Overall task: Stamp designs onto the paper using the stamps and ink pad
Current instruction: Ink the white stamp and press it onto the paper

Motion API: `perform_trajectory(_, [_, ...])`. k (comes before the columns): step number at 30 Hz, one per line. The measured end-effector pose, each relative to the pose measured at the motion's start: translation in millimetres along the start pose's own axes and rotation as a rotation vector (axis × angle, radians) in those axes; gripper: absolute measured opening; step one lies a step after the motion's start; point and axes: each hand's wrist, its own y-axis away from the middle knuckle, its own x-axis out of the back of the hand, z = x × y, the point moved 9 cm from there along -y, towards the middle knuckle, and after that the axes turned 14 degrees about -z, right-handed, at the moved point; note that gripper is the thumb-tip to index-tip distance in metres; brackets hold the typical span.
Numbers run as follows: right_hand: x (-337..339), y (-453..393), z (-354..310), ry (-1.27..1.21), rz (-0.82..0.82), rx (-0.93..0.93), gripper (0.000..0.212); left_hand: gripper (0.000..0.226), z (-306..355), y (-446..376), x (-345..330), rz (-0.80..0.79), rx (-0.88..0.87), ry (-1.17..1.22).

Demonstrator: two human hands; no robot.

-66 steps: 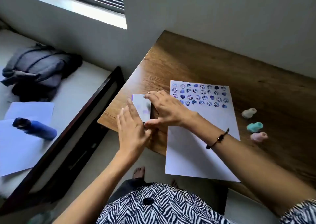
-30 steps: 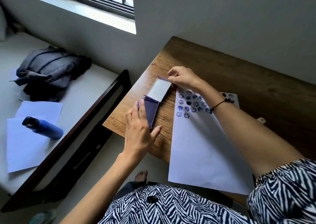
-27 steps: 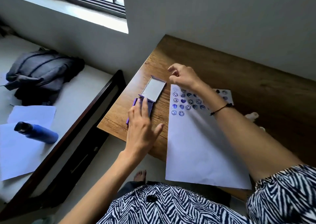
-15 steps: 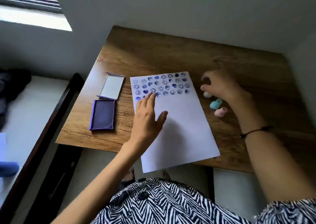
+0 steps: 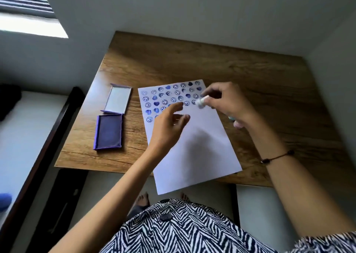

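Observation:
A white sheet of paper (image 5: 196,148) lies on the wooden table (image 5: 192,65), its top rows filled with blue smiley and heart prints. My right hand (image 5: 227,100) holds a small white stamp (image 5: 202,101) above the paper's upper right part. My left hand (image 5: 167,125) hovers over the paper's left middle, fingers apart and holding nothing. The purple ink pad (image 5: 109,131) lies open left of the paper, with its lid (image 5: 117,98) flat behind it. Under my right wrist, bits of a teal stamp (image 5: 231,118) and a pink stamp (image 5: 238,125) peek out.
The table sits in a corner, with walls behind and to the right. A dark bed frame (image 5: 48,137) with a white mattress (image 5: 25,121) runs along the left. The paper's lower end overhangs the table's near edge. My bare feet (image 5: 143,197) show below.
The ink pad was opened and left lying flat. My right hand picked the white stamp from the stamps at the right and brought it over the paper. My left hand lifted off the sheet.

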Motion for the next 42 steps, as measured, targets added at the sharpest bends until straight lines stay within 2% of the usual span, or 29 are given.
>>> perform_trajectory(3, [-38.6, 0.5, -28.2, -0.192, -0.151, 0.106, 0.008, 0.027, -9.8, 6.2, 16.4, 0.019, 0.023, 0.305])
perform_trajectory(6, [-75.0, -4.5, -47.2, -0.230, -0.237, 0.144, 0.003, 0.015, -15.4, 23.9, 47.6, 0.138, -0.017, 0.329])
perform_trajectory(11, [-135.8, -14.3, -83.9, -0.294, -0.353, 0.194, 0.009, 0.008, -38.7, 68.6, 90.5, 0.385, 0.022, 0.341])
perform_trajectory(17, [-169.1, -6.8, -150.0, -0.085, -0.331, 0.484, 0.009, 0.018, -65.5, 109.9, 119.6, 0.589, 0.038, 0.718])
perform_trajectory(21, [-183.2, -5.3, -166.0, -0.048, -0.399, 0.560, 0.012, 0.027, -70.5, 115.3, 127.0, 0.638, 0.028, 0.836])
perform_trajectory(24, [-171.6, -11.9, -172.3, -0.070, -0.345, 0.614, 0.018, 0.036, -85.0, 119.4, 123.7, 0.690, 0.084, 0.968])
perform_trajectory(28, [-180.9, -23.6, -187.1, 0.389, -0.180, 0.747, 0.019, 0.025, -92.7, 123.5, 125.6, 0.713, 0.097, 0.974])
perform_trajectory(31, [-221.4, -8.8, -174.4, 0.674, -0.213, 0.775, 0.017, 0.022, -93.3, 126.4, 132.4, 0.740, 0.084, 0.940])
perform_trajectory(36, [-232.8, -20.6, -173.6, 0.700, -0.313, 0.732, 0.019, 0.019, -98.3, 134.0, 140.4, 0.801, 0.102, 0.917])
perform_trajectory(42, [-237.6, -9.6, -170.5, 0.697, -0.305, 0.738, 0.016, 0.020, -105.7, 136.3, 139.7, 0.789, 0.122, 0.897])
